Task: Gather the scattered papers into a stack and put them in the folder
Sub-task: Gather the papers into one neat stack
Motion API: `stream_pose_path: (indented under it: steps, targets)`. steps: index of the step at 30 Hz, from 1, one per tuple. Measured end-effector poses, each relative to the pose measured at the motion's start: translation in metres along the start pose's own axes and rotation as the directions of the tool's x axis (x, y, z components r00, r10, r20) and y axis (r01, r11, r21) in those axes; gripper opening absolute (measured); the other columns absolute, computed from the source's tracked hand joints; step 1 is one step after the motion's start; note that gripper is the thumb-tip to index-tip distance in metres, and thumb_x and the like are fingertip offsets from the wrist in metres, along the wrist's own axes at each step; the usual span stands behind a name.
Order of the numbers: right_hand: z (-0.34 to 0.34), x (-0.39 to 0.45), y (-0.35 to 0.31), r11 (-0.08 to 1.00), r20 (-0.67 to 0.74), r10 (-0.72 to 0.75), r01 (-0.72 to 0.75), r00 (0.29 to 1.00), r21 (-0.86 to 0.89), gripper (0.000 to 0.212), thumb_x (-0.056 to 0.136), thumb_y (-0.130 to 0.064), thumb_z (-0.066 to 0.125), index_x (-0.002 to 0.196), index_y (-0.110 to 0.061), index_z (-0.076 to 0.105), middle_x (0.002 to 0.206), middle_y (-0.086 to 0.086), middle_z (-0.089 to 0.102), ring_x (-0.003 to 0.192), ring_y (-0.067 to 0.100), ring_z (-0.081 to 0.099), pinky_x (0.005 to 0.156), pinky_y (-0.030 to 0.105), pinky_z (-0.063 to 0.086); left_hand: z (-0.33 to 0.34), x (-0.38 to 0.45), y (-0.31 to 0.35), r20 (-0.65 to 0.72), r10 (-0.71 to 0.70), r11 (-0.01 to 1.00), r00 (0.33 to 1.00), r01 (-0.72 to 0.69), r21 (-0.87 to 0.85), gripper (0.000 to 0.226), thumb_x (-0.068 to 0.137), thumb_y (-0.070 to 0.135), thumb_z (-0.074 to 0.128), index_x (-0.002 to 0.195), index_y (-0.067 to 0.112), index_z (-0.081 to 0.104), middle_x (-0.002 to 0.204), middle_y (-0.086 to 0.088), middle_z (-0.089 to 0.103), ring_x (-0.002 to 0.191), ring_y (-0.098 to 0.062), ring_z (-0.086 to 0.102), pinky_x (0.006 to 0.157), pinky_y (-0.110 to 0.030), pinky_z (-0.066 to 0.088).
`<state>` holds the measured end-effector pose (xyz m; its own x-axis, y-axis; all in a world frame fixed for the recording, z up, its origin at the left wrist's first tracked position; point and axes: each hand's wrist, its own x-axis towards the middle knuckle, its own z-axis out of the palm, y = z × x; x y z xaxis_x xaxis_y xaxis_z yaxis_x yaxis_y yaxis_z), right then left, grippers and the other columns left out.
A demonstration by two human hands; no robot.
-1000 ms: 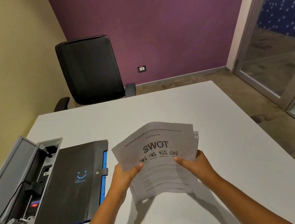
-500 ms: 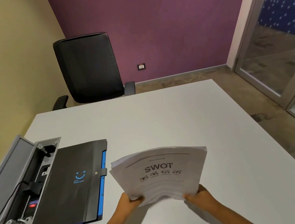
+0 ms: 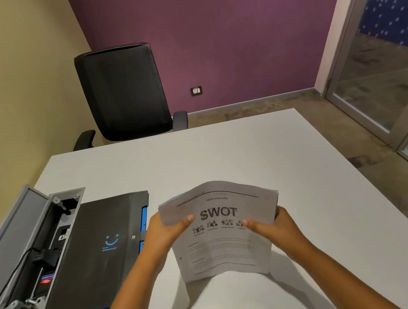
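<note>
A stack of white papers (image 3: 222,249) with "SWOT" printed on the top sheet stands upright, its lower edge near the white table (image 3: 225,156). My left hand (image 3: 166,231) grips its left side, thumb across the front. My right hand (image 3: 273,226) grips the right side the same way. The sheets bow outward between them. The black folder (image 3: 90,258), closed, with a blue smile logo and blue inner edge, lies flat on the table just left of my left hand.
An open grey cable box (image 3: 24,256) with plugs and wires is sunk into the table at the far left, touching the folder. A black office chair (image 3: 123,92) stands behind the far edge. A glass door (image 3: 400,70) is at the right.
Half a second ago the stack was tilted flatter and held near its bottom edge. Now both hands hold it higher up the sides, and it stands more upright and further from me.
</note>
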<state>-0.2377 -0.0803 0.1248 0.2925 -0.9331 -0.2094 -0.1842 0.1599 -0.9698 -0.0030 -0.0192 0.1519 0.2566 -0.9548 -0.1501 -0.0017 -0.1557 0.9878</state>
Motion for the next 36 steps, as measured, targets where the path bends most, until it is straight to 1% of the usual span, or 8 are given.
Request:
stream_pose_path:
  steps: [4,8,12,16,20,23,29,36]
  targets:
    - [0.000,-0.005,-0.010,0.995,0.013,-0.044,0.043,0.999,0.085,0.022,0.073,-0.017,0.077,0.090,-0.028,0.069,0.087,-0.014,0.075,0.080,0.003,0.070,0.061,0.015,0.055,0.000,-0.004,0.007,-0.001,0.034,0.999,0.999,-0.034,-0.024,0.051,0.051,0.039,0.078,0.098,0.021,0.069,0.092,0.002,0.075,0.085,-0.011,0.069,0.068,-0.021,0.054]
    - [0.008,-0.003,0.024,0.995,-0.002,0.077,-0.077,0.997,0.056,0.022,0.072,-0.014,0.079,0.086,-0.026,0.068,0.079,-0.012,0.074,0.073,0.002,0.070,0.058,0.012,0.053,0.005,-0.009,-0.026,-0.013,-0.114,0.993,0.993,0.114,0.029,0.036,0.066,0.027,0.079,0.099,0.024,0.063,0.104,-0.007,0.071,0.099,-0.025,0.065,0.088,-0.045,0.053]
    - [0.016,-0.001,0.077,0.973,0.024,0.222,-0.220,0.975,-0.074,0.031,0.078,-0.002,0.071,0.107,-0.006,0.063,0.088,-0.005,0.067,0.076,0.007,0.063,0.055,0.007,0.050,0.011,-0.011,-0.078,-0.016,-0.293,0.941,0.956,0.291,0.174,0.033,0.081,0.008,0.067,0.112,0.014,0.058,0.117,-0.011,0.064,0.104,-0.024,0.059,0.097,-0.044,0.048]
    - [0.018,-0.003,0.115,0.926,0.002,0.310,-0.301,0.951,-0.226,0.037,0.083,-0.002,0.059,0.121,-0.004,0.056,0.115,0.009,0.065,0.091,0.015,0.057,0.080,0.015,0.049,0.015,-0.016,-0.118,-0.030,-0.395,0.868,0.918,0.384,0.315,0.045,0.085,0.005,0.061,0.128,0.003,0.049,0.128,-0.018,0.057,0.119,-0.033,0.052,0.102,-0.043,0.045]
    - [0.018,-0.003,0.127,0.906,0.023,0.333,-0.313,0.943,-0.285,0.040,0.085,-0.001,0.054,0.125,-0.006,0.054,0.109,0.001,0.063,0.090,0.010,0.057,0.071,0.005,0.046,0.015,-0.016,-0.140,-0.082,-0.404,0.846,0.911,0.406,0.345,0.043,0.086,0.004,0.060,0.128,0.001,0.049,0.129,-0.020,0.056,0.117,-0.035,0.053,0.098,-0.041,0.047]
    - [0.016,0.003,0.128,0.897,0.034,0.286,-0.255,0.958,-0.361,0.042,0.085,-0.006,0.056,0.127,-0.007,0.054,0.121,0.007,0.063,0.103,0.017,0.060,0.084,0.017,0.048,0.013,-0.010,-0.144,-0.094,-0.412,0.847,0.907,0.419,0.327,0.041,0.085,0.005,0.062,0.125,0.001,0.052,0.127,-0.019,0.058,0.113,-0.032,0.056,0.095,-0.040,0.048]
    - [0.012,0.011,0.132,0.907,0.089,0.417,-0.407,0.904,-0.110,0.037,0.086,-0.005,0.061,0.122,-0.009,0.053,0.108,0.002,0.061,0.089,0.016,0.062,0.064,0.017,0.057,0.009,-0.007,-0.151,-0.153,-0.388,0.804,0.909,0.415,0.426,0.060,0.085,0.011,0.063,0.137,0.010,0.034,0.132,-0.012,0.054,0.117,-0.029,0.054,0.096,-0.042,0.048]
    - [0.015,0.005,0.148,0.816,0.133,0.561,-0.573,0.817,0.077,0.034,0.084,-0.003,0.062,0.116,-0.014,0.055,0.114,0.004,0.064,0.098,0.017,0.064,0.068,0.027,0.059,0.008,-0.022,-0.161,-0.077,-0.450,0.547,0.890,0.343,0.764,0.104,0.074,0.026,0.073,0.145,0.012,-0.001,0.131,-0.007,0.038,0.108,-0.015,0.053,0.086,-0.022,0.051]
